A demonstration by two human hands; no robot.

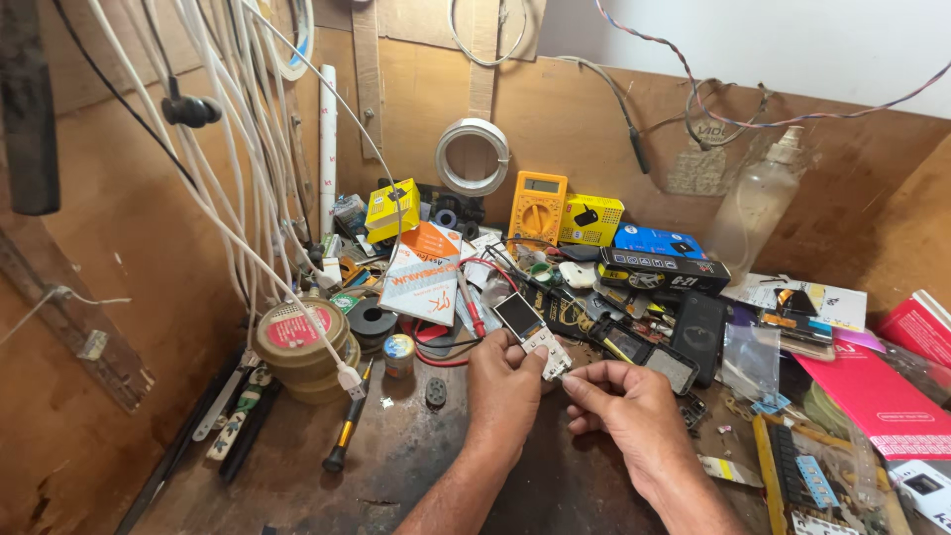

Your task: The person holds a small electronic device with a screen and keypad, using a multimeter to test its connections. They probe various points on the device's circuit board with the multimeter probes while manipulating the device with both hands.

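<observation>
Left hand (505,381) holds a small white keypad phone (532,334) just above the dark worktop (416,466), fingers wrapped around its lower half with the thumb on the keypad side, screen tilted up toward the camera, probably so the face stays readable. Right hand (619,396) sits just beside it, thumb and forefinger pressed together on something tiny at the phone's bottom corner; too small to tell what it is. Both wrists hang low over the front edge of the worktop, which looks like it steadies the fine work.

Clutter rings the hands, pushed back to leave a bare patch in the middle. A yellow-handled screwdriver (347,431) lies left of the left forearm, within easy reach. A stack of round tins (297,342) sits further left, under hanging white cables (248,168). A yellow multimeter (538,206) leans against the back board. An orange and white box (421,272) stands behind the phone. A pink box (877,391) lies at the right.
</observation>
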